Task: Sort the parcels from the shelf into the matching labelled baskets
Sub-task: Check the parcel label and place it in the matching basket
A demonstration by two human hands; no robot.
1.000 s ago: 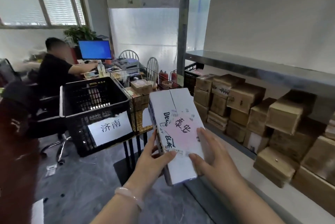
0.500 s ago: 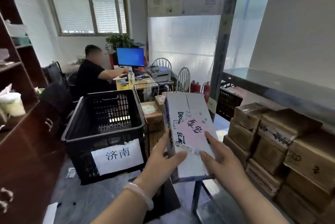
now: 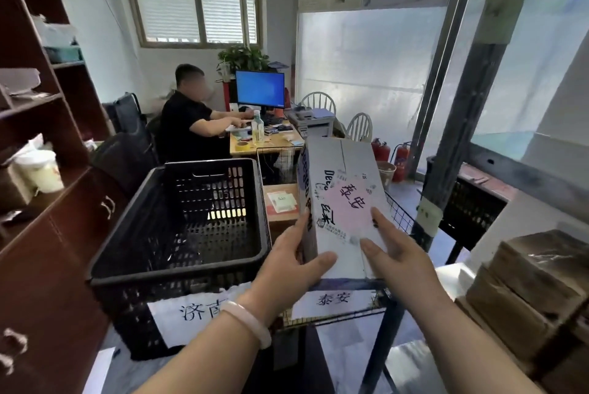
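Note:
I hold a white parcel box [image 3: 342,199] with handwritten characters on a pink label in both hands. My left hand [image 3: 294,263] grips its left side, thumb on the top face. My right hand [image 3: 393,253] grips its near right corner. The box hangs above a wire basket [image 3: 398,213] whose front label [image 3: 333,299] reads 泰安; a brown parcel [image 3: 282,202] lies inside it. To the left stands a black plastic crate [image 3: 178,224] with a label [image 3: 197,314] reading 济南, partly hidden by my left wrist.
More brown parcels [image 3: 535,291] are stacked on the metal shelf at the right. A dark wooden cabinet [image 3: 41,234] stands close on the left. A person [image 3: 188,119] sits at a desk with a monitor behind the baskets. A shelf post [image 3: 446,138] rises right of the wire basket.
My view has swung left and closer to the baskets. The white parcel moved away from the shelf and now hangs over the wire basket, still held in both hands.

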